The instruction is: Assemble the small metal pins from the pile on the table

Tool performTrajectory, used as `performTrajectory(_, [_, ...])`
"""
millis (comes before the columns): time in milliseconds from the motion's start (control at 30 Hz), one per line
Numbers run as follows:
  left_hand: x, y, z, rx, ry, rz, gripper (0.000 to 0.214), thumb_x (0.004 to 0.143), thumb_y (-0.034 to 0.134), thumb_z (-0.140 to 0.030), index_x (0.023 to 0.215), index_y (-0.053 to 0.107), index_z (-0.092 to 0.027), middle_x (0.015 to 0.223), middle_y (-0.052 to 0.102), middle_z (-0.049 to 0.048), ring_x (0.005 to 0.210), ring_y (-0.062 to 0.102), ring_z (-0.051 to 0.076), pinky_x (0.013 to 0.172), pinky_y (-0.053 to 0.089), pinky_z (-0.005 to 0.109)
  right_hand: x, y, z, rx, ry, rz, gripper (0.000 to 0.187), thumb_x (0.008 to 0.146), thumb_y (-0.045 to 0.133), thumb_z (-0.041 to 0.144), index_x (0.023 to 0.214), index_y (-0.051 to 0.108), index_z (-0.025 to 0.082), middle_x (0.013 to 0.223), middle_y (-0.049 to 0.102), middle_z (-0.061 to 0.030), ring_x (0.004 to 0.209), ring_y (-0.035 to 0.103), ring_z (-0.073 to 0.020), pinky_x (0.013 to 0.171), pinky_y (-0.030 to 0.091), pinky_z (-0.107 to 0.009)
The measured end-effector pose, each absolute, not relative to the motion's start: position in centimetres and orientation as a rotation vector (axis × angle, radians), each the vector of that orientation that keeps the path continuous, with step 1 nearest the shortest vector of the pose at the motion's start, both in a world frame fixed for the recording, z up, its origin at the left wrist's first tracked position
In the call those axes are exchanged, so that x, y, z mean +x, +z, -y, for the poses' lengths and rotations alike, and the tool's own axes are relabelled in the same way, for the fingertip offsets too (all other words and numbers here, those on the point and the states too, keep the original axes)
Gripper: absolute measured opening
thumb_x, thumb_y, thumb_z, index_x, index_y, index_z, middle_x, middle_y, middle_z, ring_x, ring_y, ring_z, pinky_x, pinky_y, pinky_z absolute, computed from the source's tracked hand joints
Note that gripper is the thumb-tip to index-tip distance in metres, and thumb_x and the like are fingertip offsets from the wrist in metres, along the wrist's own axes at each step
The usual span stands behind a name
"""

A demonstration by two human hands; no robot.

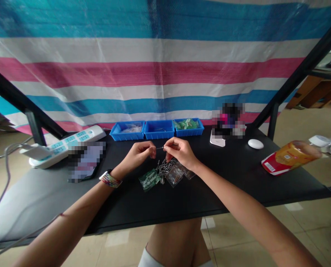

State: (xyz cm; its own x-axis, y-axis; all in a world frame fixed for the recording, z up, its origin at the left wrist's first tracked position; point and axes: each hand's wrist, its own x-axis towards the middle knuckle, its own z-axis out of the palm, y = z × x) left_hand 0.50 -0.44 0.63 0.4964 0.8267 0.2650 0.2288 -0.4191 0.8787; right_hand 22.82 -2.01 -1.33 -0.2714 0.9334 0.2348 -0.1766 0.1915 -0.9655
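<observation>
Both hands meet above the black table [121,211], in front of the blue bins. A thin metal rod [159,148] spans the gap between them. My left hand [139,154] pinches its left end between thumb and fingers. On its other end, my right hand [180,151] is closed in a pinch too; any small part at the fingertips is too small to name. Below the hands lies a loose pile of metal pins [162,170]. Beside it are a green plastic bag [149,180] with light pieces inside and a clear plastic bag [175,175], partly under my right hand.
Three blue bins [159,129] line the back edge, holding bags and small parts. At left are a power strip [70,140] and a phone [88,161]. A white oval object [255,144] and a tipped red-and-yellow container [290,157] lie at right. Striped sheeting [159,74] hangs behind.
</observation>
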Motion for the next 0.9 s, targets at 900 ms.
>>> performTrajectory(900, [0.7,0.7,0.8,1.915,0.922,-0.953,0.059,0.101,0.056,-0.065,0.074,0.071,-0.015,0.067,0.069,0.0055,0.065,0.063,0.017,0.067,0.05,0.027,22.5,-1.6,1.1,-0.818,1.26,1.308,0.027,0.076,0.086,0.037,0.081,0.068,0.019,0.065,0.066,0.0034,0.05,0.064,-0.0126,0.052,0.056,-0.026])
